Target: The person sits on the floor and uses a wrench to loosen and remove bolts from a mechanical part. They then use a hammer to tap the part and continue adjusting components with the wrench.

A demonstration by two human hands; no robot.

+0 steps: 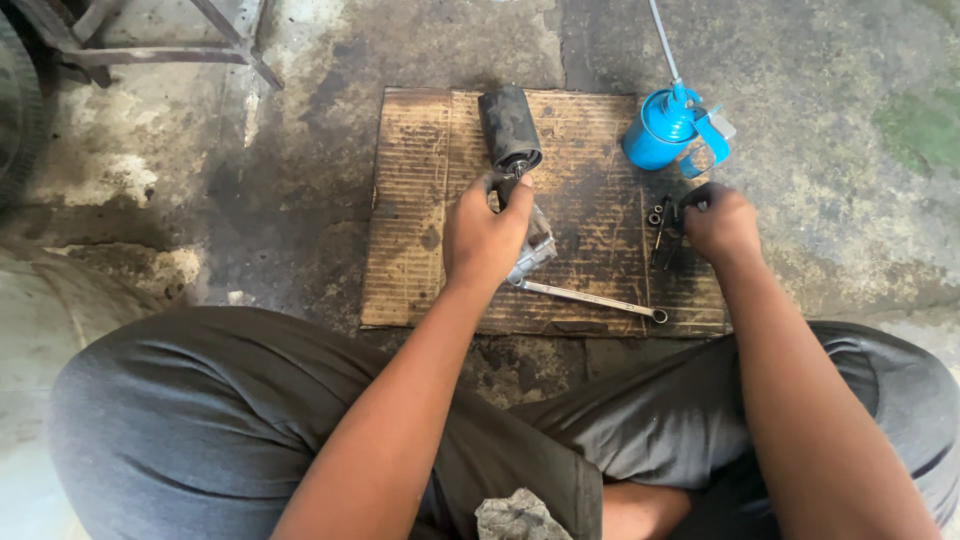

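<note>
Hands low over a stained, oil-darkened sheet of brown corrugated cardboard spread on the cracked concrete floor, and the left hand is clenched on a greasy metal part: its grip wraps the lower, silvery end, while a dark cylindrical metal housing stands out just beyond the fingertips, tilted away from the person. Just below that grip, partly under the heel of the hand, lies a long silver ring spanner, running off toward the right-hand side with its ring end resting near the cardboard's near edge. Over to the right hand now, fingers curled tight around a small dark object; what exactly it grasps I cannot tell, only a black bit shows above the knuckles. Just beside this grip, toward the left hand, sit a few small dark metal sleeves and bolts in a loose cluster on the cardboard. Beyond the right-hand grip stands a bright blue metal oil can with a long thin spout rising out of view. Grey trousers frame the bottom, knees spread wide either side of both arms.
</note>
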